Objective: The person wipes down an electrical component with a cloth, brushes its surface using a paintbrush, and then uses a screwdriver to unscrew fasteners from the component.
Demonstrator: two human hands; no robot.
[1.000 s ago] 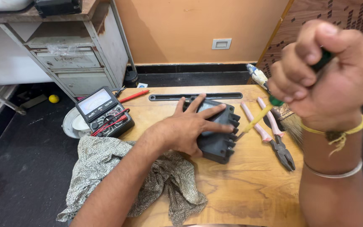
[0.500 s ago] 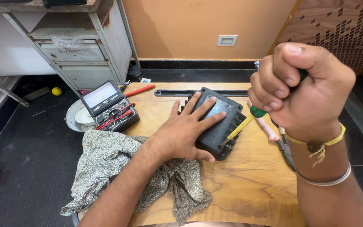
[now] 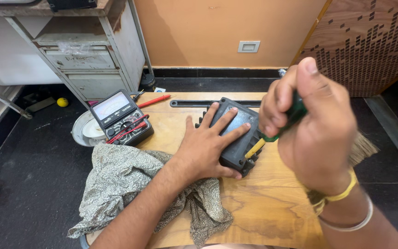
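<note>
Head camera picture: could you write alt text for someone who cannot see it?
A person's left hand presses flat on a black ribbed plastic box on a wooden table, while the right hand grips a green-handled screwdriver with its yellow shaft at the box's edge. A patterned grey cloth and a black analogue meter with red leads lie to the left.

Left of centre in the frame, at the far left corner of the bench (image 3: 272,207), a black analog multimeter (image 3: 121,117) lies tilted. Its pale rectangular meter window (image 3: 113,105) fills the upper half, grey-white with a fine curved scale. Below the window runs a narrow strip of small white lettering, too small to make out. No packages or signs show.
</note>
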